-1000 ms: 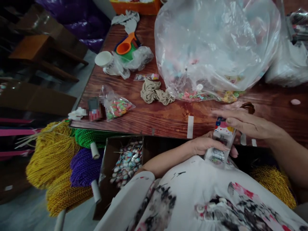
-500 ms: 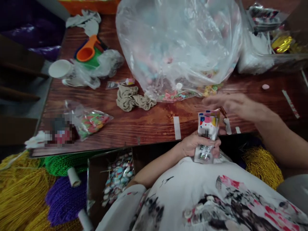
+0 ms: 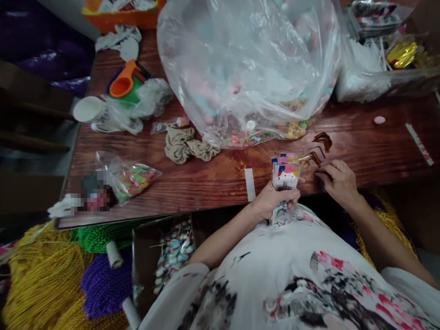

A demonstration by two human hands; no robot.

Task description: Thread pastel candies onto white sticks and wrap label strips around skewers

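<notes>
My left hand is closed around a small stack of printed plastic packets, fanned a little at the top, with blue, pink and yellow designs. It holds them upright against the table's front edge, close to my body. To the right, my right hand is low over the table's edge, its thumb and fingertips drawn together. Whatever lies between those fingertips is too small or hidden to make out. Several bent, shiny brown strips lie just beyond the right fingertips. A white paper strip rests left of the packets.
A large clear bag of pastel pieces fills the back. A grey-brown cloth, a bag of coloured candies and an orange scoop lie leftward. A clear bin stands back right. Below is a box of lollipops.
My right hand has come down from above the table to its front edge, fingers drawn in, uncovering the brown strips. My left hand keeps the packets, now fanned slightly. The view has shifted a little.
</notes>
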